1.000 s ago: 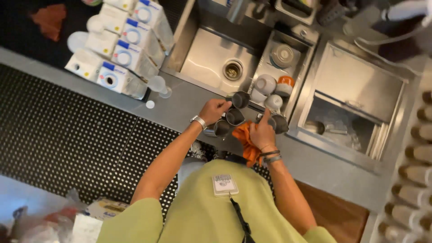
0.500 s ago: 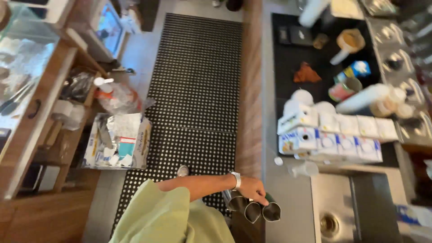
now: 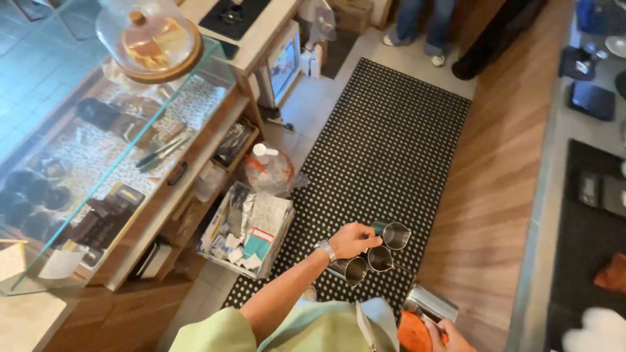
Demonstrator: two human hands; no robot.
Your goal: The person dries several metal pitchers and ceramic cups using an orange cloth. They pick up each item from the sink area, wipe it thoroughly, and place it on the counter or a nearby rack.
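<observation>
Three steel jugs (image 3: 375,251) hang bunched in our left hand (image 3: 352,240), clenched on their handles above the black mat (image 3: 385,150). Our right hand (image 3: 450,336) grips a fourth jug (image 3: 430,303) and an orange cloth (image 3: 414,332), low beside the wooden bench (image 3: 502,195).

Light: bright, even indoor light, warm on the wooden floor (image 3: 502,195).
Glare: pale reflections on the glass display case (image 3: 98,150) at left.
Shadows: soft and faint.
Sharpness: slight motion blur throughout; the near right corner is smeared.
Distortion: wide-angle tilt towards the edges.
</observation>
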